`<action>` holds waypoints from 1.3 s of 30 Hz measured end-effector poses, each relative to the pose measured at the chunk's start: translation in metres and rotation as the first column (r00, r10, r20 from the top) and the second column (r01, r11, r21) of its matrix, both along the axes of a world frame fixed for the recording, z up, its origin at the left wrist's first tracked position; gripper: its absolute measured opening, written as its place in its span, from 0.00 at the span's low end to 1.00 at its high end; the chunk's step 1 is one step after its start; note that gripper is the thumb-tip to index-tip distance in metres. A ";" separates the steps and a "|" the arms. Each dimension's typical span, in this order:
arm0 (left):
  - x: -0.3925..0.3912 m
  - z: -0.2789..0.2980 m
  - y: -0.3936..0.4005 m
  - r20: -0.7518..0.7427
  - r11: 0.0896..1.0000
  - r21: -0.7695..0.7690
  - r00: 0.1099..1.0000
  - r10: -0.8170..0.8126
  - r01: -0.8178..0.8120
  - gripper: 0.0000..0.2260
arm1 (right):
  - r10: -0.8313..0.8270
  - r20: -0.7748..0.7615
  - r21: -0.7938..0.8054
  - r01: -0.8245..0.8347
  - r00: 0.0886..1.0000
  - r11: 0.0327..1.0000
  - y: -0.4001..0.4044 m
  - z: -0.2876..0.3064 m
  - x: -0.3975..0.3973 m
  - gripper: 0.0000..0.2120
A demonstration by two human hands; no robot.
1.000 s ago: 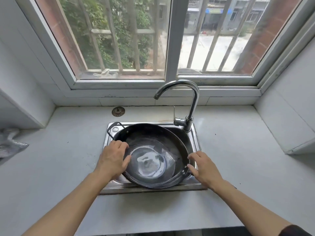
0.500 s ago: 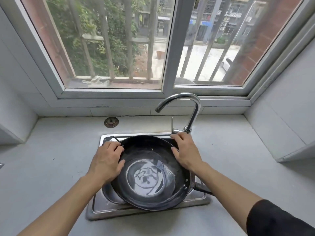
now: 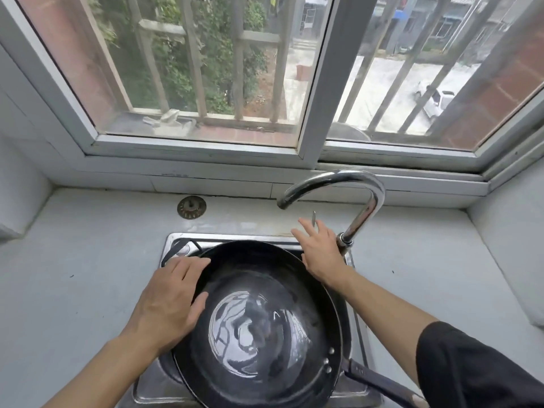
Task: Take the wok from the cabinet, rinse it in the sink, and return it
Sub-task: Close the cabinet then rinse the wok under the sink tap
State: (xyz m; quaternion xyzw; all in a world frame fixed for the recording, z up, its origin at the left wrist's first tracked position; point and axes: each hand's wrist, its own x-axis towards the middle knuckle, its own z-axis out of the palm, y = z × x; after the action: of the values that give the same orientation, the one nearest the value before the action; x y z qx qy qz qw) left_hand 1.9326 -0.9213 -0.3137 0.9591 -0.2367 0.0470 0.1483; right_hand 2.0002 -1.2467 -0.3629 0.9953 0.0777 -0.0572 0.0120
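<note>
A black wok [image 3: 259, 325] sits tilted in the steel sink [image 3: 176, 240], with a pool of water in its bottom. Its long handle [image 3: 379, 381] points toward the lower right. My left hand [image 3: 170, 301] grips the wok's left rim, thumb inside the bowl. My right hand [image 3: 318, 248] is off the wok, fingers spread, at the thin faucet lever [image 3: 313, 217] just left of the faucet base. The chrome gooseneck faucet [image 3: 359, 198] arches over the sink's back edge; no water is seen coming out of it.
A grey countertop [image 3: 88, 275] surrounds the sink. A round metal drain strainer [image 3: 191, 207] lies on it behind the sink at left. A barred window [image 3: 312, 83] fills the wall behind. White tiled walls close in at both sides.
My right hand has left the wok's far rim and moved up to the faucet lever. My left hand stays on the left rim. The view has moved closer to the sink.
</note>
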 end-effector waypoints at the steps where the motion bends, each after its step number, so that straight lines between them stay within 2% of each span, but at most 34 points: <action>1: 0.002 -0.001 -0.001 0.001 1.000 -0.004 1.000 0.008 -0.008 0.23 | 0.002 -0.006 -0.001 -0.002 1.000 1.000 -0.001 -0.003 0.005 0.28; 7: 0.012 -0.012 -0.006 0.001 0.999 -0.005 0.999 0.045 -0.045 0.25 | 0.000 -0.015 0.013 0.000 1.000 1.000 0.002 -0.009 0.023 0.20; 12: 0.014 -0.019 -0.005 -0.070 0.995 -0.024 0.993 0.099 -0.101 0.29 | 0.016 -0.007 0.021 -0.015 1.000 1.000 0.000 -0.009 0.026 0.17; 26: 0.010 -0.024 -0.007 -0.094 0.992 -0.022 0.988 0.120 -0.122 0.28 | 0.085 -0.023 -0.090 -0.087 0.996 0.992 0.002 -0.014 0.026 0.20; 39: 0.000 -0.031 -0.003 -0.102 0.994 0.050 0.990 0.099 -0.094 0.23 | 0.112 -0.048 -0.156 -0.118 0.993 0.981 0.005 -0.012 0.025 0.21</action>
State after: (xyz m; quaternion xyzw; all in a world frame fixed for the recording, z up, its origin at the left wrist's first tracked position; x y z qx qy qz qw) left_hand 1.9324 -0.9239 -0.3448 0.9736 -0.1829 -0.0015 0.1364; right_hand 2.0250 -1.2421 -0.3753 0.9837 0.1305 -0.0817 0.0927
